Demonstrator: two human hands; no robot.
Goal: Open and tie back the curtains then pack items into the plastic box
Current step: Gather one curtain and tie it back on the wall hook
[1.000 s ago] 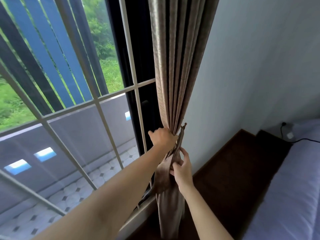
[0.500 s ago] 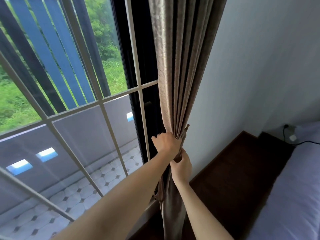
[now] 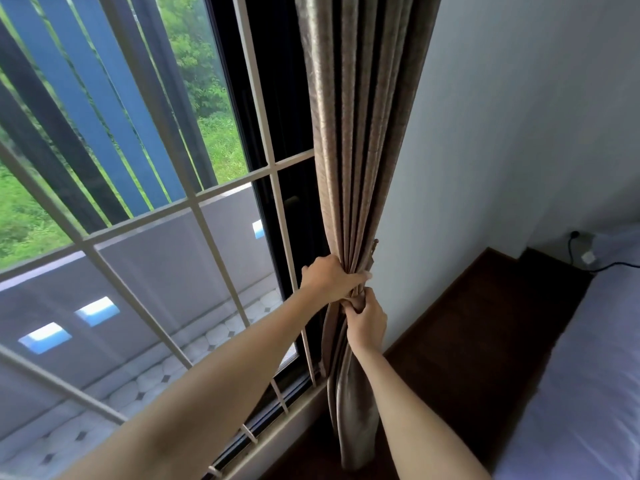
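Note:
A brown-beige curtain point(image 3: 360, 140) hangs gathered into a tight bunch at the right edge of the window, against the wall. My left hand point(image 3: 327, 277) grips the bunch from the window side at about waist height. Just below it, my right hand point(image 3: 367, 318) pinches a strip of matching fabric, the tie-back point(image 3: 356, 301), pulled against the bunch. A short end of the tie-back point(image 3: 374, 249) sticks up on the wall side. No plastic box is in view.
The window grille point(image 3: 194, 202) with white bars fills the left. A grey wall point(image 3: 502, 133) stands on the right. Below it lies a dark wooden ledge point(image 3: 478, 327), and a bed with a lilac sheet point(image 3: 588, 375) with a black cable point(image 3: 575, 251).
My right hand has risen and pulled the loose tie-back fabric tight under my left hand. The slack loop seen a second ago is gone. The view has shifted slightly.

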